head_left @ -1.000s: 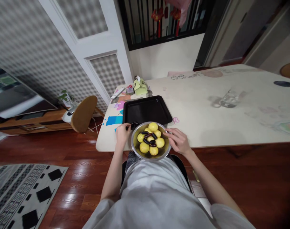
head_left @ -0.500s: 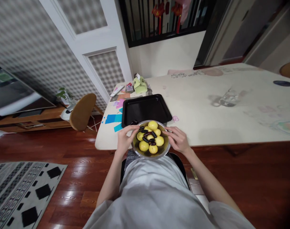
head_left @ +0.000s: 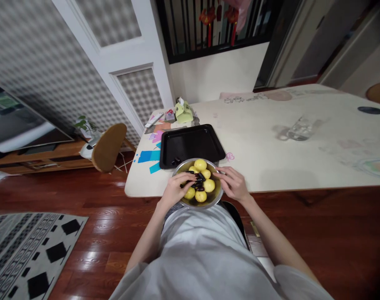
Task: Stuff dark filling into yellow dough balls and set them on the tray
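On the bench [head_left: 255,160] a black tray [head_left: 192,143] is set; a metal bowl [head_left: 214,196] is gripped by the right hand [head_left: 235,183]. Under the bent left hand [head_left: 174,188], yellow fruits [head_left: 209,186] inside are topped by dark fruits [head_left: 201,177] (whether one is pinched cannot be told).

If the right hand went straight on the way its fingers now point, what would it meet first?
Probably the nearest yellow fruit, on the upper right inside the metal bowl, just past the rim where the right hand rests. Depth is unclear, so it might pass over the top instead.
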A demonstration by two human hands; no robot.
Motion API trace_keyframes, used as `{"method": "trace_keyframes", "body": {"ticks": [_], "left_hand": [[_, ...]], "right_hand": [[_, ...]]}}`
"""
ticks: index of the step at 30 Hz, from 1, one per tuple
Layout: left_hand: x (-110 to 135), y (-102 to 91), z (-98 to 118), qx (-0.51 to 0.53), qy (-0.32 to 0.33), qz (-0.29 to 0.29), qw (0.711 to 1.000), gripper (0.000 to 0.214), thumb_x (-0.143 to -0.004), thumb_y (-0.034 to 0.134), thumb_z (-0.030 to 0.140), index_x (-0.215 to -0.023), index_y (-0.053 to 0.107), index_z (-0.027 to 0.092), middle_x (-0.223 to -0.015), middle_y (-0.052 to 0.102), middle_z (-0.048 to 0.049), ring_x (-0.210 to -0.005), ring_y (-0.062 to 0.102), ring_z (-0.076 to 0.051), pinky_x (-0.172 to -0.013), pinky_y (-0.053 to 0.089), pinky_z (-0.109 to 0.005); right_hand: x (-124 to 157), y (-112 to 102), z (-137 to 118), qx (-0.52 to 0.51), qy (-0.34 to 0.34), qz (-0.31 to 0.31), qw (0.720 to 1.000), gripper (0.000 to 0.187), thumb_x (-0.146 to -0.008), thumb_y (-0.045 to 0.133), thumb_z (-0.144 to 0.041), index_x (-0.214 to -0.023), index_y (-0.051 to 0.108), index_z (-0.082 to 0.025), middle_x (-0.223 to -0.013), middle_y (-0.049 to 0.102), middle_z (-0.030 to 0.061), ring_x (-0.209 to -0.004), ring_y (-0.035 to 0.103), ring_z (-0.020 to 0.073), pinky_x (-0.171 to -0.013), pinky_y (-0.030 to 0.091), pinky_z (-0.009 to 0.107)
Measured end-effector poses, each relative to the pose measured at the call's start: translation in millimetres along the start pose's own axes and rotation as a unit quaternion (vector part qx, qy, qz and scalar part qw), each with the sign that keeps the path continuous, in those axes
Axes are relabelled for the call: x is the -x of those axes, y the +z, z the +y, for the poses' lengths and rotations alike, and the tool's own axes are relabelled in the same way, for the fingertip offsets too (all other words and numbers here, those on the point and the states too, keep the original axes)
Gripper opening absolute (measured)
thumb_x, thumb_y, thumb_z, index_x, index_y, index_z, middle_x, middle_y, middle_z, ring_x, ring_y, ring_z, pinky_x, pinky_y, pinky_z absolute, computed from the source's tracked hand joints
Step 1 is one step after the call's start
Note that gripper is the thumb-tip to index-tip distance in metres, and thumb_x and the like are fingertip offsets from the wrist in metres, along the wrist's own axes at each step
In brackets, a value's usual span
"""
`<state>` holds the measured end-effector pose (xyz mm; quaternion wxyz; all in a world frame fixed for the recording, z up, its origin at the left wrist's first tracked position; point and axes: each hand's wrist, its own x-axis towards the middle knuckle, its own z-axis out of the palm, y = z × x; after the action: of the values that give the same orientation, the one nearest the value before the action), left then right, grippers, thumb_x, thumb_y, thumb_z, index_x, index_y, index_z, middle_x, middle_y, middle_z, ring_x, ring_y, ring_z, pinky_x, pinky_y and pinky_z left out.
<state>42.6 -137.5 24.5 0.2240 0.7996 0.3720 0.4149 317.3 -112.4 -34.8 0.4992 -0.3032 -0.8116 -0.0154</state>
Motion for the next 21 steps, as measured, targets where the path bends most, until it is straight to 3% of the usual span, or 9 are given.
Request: {"method": "trace_keyframes", "body": {"ticks": [3,6,9,12,15,21], "left_hand": [[-1,-5.5,0,0.001,-0.001,0.008,1.0,0.013,-0.102,0.065,0.024,-0.103,0.078,0.023,-0.11,0.081,-0.0073,-0.106,0.078,-0.022,-0.1,0.063,-0.038],[-3,-11.8,-8,-0.025,-0.014,0.06,0.998,0.017,-0.104,0.061,0.025,-0.103,0.077,0.022,-0.108,0.081,-0.0072,-0.104,0.077,-0.021,-0.098,0.062,-0.037],[-6,-19.3,-27,-0.074,-0.051,0.123,0.988,0.02,-0.104,0.057,0.024,-0.107,0.076,0.022,-0.109,0.08,-0.008,-0.104,0.076,-0.022,-0.097,0.062,-0.038],[-10,-27.5,-52,-0.123,-0.074,0.146,0.979,0.024,-0.102,0.053,0.019,-0.114,0.074,0.022,-0.116,0.078,-0.009,-0.109,0.074,-0.023,-0.1,0.061,-0.039],[-19,-34.8,-76,-0.165,-0.092,0.114,0.975,0.03,-0.099,0.055,0.014,-0.122,0.072,0.021,-0.125,0.076,-0.0106,-0.116,0.072,-0.025,-0.105,0.059,-0.042],[-46,-46.1,-106,-0.197,-0.103,-0.007,0.975,0.035,-0.095,0.057,0.01,-0.123,0.075,0.021,-0.131,0.074,-0.0118,-0.119,0.072,-0.028,-0.108,0.058,-0.045]], "right_hand": [[1,1,0,-0.005,-0.002,0.005,1.0,0.035,-0.099,0.052,-0.018,-0.125,0.074,-0.024,-0.123,0.075,0.0124,-0.105,0.07,0.0273,-0.088,0.062,0.047],[2,1,1,-0.006,0.006,0.005,1.0,0.036,-0.099,0.052,-0.019,-0.126,0.074,-0.025,-0.125,0.075,0.0116,-0.106,0.071,0.0275,-0.089,0.062,0.048],[3,1,1,-0.006,0.011,0.003,1.0,0.036,-0.099,0.052,-0.019,-0.127,0.074,-0.026,-0.124,0.076,0.0114,-0.107,0.071,0.0279,-0.089,0.063,0.049],[3,2,2,-0.008,0.011,0.002,1.0,0.036,-0.099,0.052,-0.019,-0.127,0.074,-0.026,-0.123,0.076,0.0116,-0.106,0.071,0.0278,-0.088,0.063,0.049],[2,1,1,-0.006,0.005,0.006,1.0,0.036,-0.099,0.052,-0.018,-0.127,0.074,-0.026,-0.123,0.076,0.012,-0.105,0.071,0.0277,-0.087,0.063,0.048],[2,0,1,-0.003,0.006,0.003,1.0,0.036,-0.099,0.052,-0.019,-0.128,0.074,-0.025,-0.123,0.076,0.012,-0.106,0.071,0.0278,-0.087,0.063,0.048]]}}
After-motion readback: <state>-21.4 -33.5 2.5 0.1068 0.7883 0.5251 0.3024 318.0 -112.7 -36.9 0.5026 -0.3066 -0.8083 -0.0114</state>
